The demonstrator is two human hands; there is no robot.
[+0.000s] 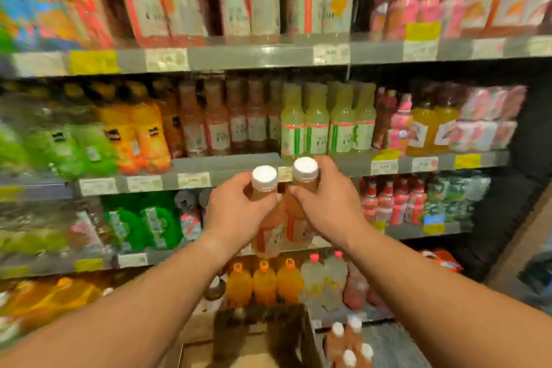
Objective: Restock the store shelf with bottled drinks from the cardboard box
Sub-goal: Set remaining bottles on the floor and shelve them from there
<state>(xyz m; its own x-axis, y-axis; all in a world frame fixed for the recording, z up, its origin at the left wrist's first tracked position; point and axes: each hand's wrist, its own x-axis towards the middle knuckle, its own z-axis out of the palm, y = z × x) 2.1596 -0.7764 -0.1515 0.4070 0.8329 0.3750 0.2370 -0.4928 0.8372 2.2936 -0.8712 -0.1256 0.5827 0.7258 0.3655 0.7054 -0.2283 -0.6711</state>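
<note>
Much blurred by motion: labels and price tags along the shelf (227,164) unreadable, the far-left stock smeared into green and orange streaks. Cut off at the bottom edge, a cardboard box (257,334) below the shelf, its inside dark and hard to make out; just right of the box, a cluster of white-capped bottles (349,343), only partly in view. Both forearms reaching up from the lower corners, meeting in front of the shelf edge. Left hand (236,212) curled round the neck of the left bottle (264,188), fingers wrapped just under its white cap, the lower label partly hidden behind the wrist. Right hand (331,203) clamped likewise round the right bottle (303,176), palm covering most of the body, only cap, shoulder and a strip of label visible. Both bottles upright, side by side, nearly touching, filled with an orange-pink drink, held in the air before the shelf edge, below the row of pale green bottles (328,125) standing on that shelf.
</note>
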